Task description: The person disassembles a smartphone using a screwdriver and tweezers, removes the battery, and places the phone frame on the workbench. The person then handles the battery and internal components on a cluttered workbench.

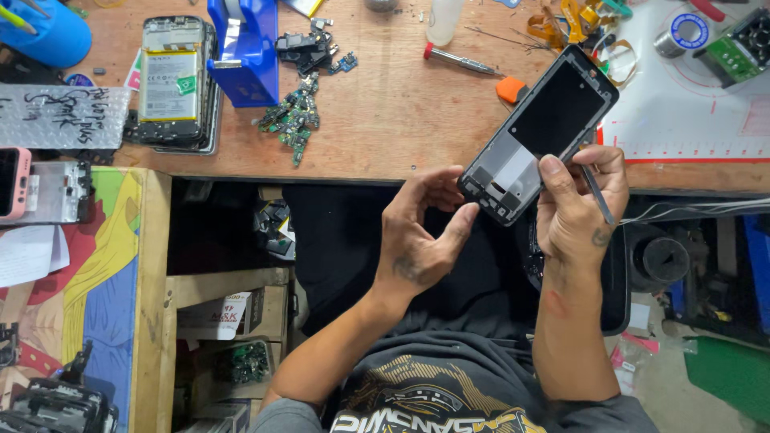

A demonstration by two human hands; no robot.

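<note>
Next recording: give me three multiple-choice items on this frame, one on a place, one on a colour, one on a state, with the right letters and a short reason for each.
1. Where is the phone frame?
A. Held in both hands at the bench edge
B. Lying beside the blue tape dispenser
C. On the floor

2. What colour is the tape dispenser on the wooden bench?
A. Red
B. Blue
C. White

3. What does the right hand hold besides the frame?
A. Nothing
B. A roll of solder
C. A thin metal tool

Answers:
1 A: the left hand and right hand both grip its lower end.
2 B: its body is plainly blue.
3 C: the slim tool sticks out between the right fingers.
</note>
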